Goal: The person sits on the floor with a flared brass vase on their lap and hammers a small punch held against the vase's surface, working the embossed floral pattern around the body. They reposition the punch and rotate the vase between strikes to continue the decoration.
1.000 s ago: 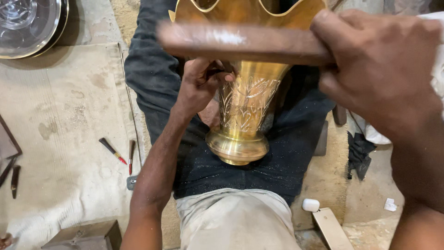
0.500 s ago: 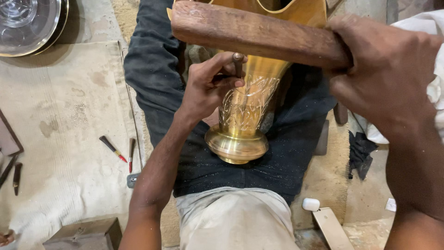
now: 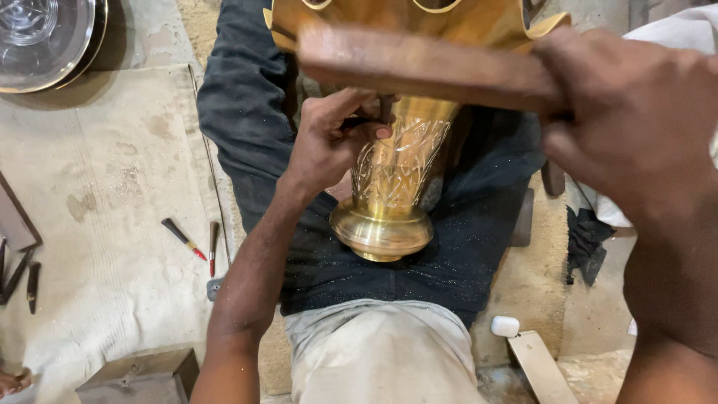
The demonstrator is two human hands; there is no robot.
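A tall brass vase (image 3: 393, 179) with engraved leaf patterns rests on my lap over dark trousers, its round foot toward me and its scalloped mouth at the top of the view. My left hand (image 3: 333, 138) grips a small dark chisel (image 3: 385, 108) pressed against the vase's neck. My right hand (image 3: 636, 127) is closed on a brown wooden block (image 3: 419, 67), held crosswise just above the chisel and blurred by motion.
A pale cloth (image 3: 97, 224) covers the floor on the left, with a red-tipped tool (image 3: 183, 239) and a thin chisel (image 3: 213, 247) lying on it. Steel plates (image 3: 45, 37) are stacked at top left. A small box (image 3: 142, 374) sits at the bottom left.
The wooden block has swung up and down over the chisel, now blurred slightly lower than half a second ago. My left hand stays on the chisel at the vase's neck.
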